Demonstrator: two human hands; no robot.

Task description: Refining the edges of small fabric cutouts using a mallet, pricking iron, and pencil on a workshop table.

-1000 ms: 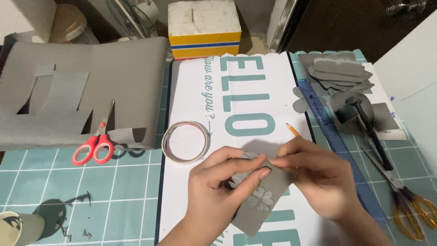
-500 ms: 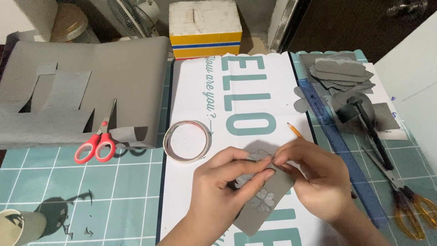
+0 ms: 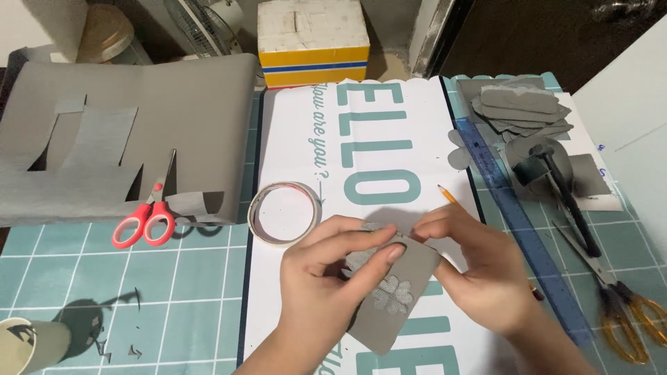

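Observation:
Both my hands pinch a small grey paper strip (image 3: 399, 295) with a flower shape marked on it, held over a white printed sheet (image 3: 375, 139). My left hand (image 3: 326, 278) grips its upper left edge with thumb and fingers. My right hand (image 3: 479, 264) holds the top right edge and also has a yellow pencil (image 3: 447, 194) whose tip sticks out behind the fingers. A roll of tape (image 3: 285, 213) lies just left of my left hand.
Red-handled scissors (image 3: 149, 212) rest on a large cut grey sheet (image 3: 125, 146) at left. A blue ruler (image 3: 521, 229), grey cut-outs (image 3: 521, 107), a black tool (image 3: 566, 194) and orange-handled scissors (image 3: 618, 298) lie right. A yellow-and-white box (image 3: 313, 42) stands behind. Green cutting mat (image 3: 104, 278) underneath.
My hands and the grey strip have barely shifted; the fingers have adjusted slightly on the strip's top edge.

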